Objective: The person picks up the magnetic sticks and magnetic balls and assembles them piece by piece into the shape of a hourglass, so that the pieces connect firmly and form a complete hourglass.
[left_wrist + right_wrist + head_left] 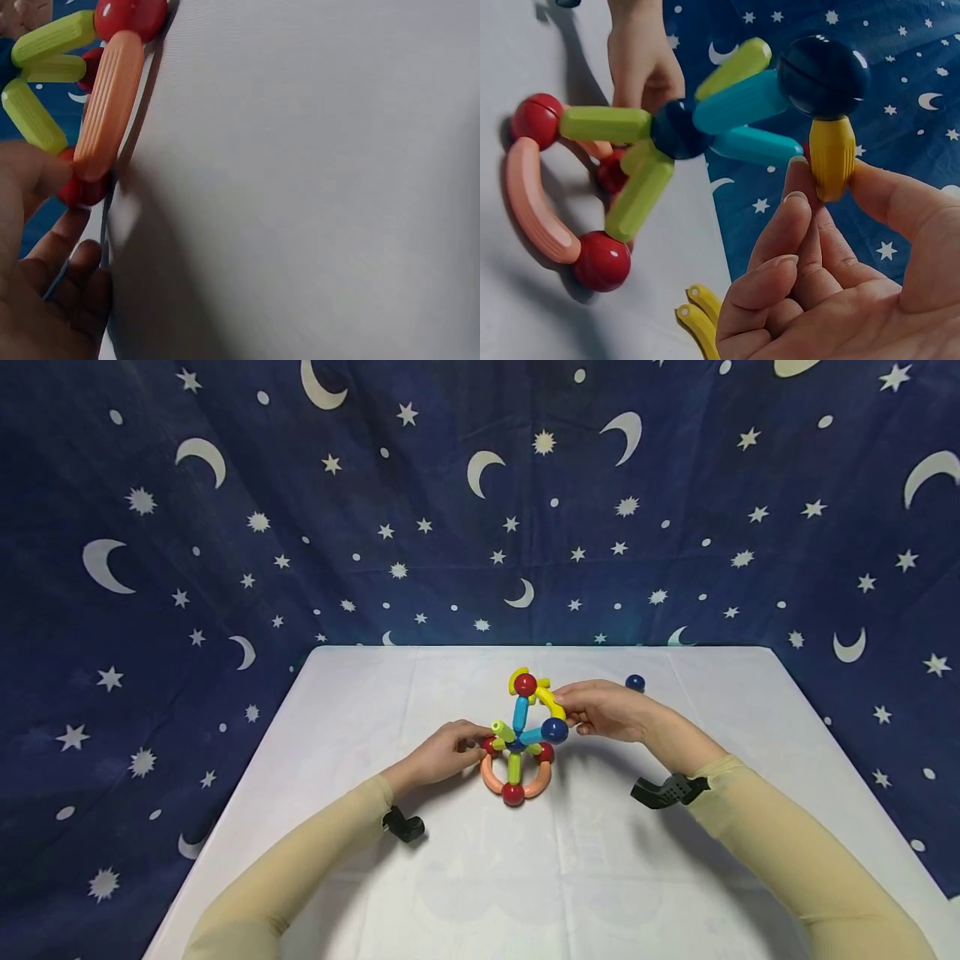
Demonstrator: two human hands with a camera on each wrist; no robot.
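A magnetic rod-and-ball structure stands mid-table around a dark blue centre ball (515, 744). Its base ring joins red balls with orange curved rods (534, 202), and green rods run up to the centre. Light blue rods lead from there to a top red ball (525, 685) and an outer dark blue ball (823, 75). My left hand (446, 753) pinches the base's left red ball (84, 187) between thumb and fingers. With thumb and fingertips, my right hand (609, 710) pinches a yellow curved rod (832, 157), whose one end meets the outer blue ball.
A loose dark blue ball (635, 682) lies behind my right hand. Loose yellow curved rods (697, 319) lie on the white table (450, 885) beyond the structure. Navy cloth with moons and stars (450, 552) hangs behind and at the sides.
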